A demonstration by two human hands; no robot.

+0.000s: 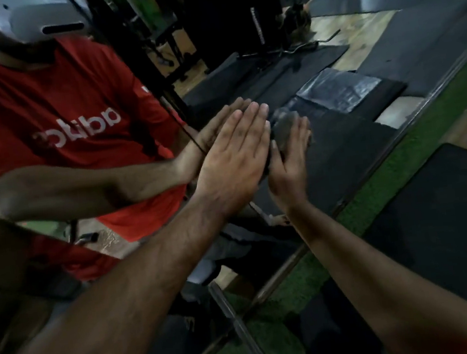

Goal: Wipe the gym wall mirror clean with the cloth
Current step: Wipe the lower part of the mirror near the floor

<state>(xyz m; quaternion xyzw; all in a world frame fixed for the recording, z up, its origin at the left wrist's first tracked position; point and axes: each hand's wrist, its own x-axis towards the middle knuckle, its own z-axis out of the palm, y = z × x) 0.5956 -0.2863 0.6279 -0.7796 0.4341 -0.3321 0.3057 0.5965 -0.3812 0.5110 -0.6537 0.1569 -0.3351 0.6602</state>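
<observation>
The wall mirror (339, 140) fills most of the view and reflects a person in a red shirt and dark gym gear. My left hand (233, 162) lies flat on the glass with its fingers together and extended, meeting its own reflection. Just to its right, my right hand (289, 164) presses a dark grey cloth (285, 129) against the mirror. The cloth bunches up above and under the fingers, and most of it is hidden by the hand.
The mirror's lower frame (373, 177) runs diagonally from upper right to lower left. Below it lie a strip of green turf (381, 197) and a black floor mat (450, 223). A vertical seam (239, 329) divides the mirror panels near the bottom.
</observation>
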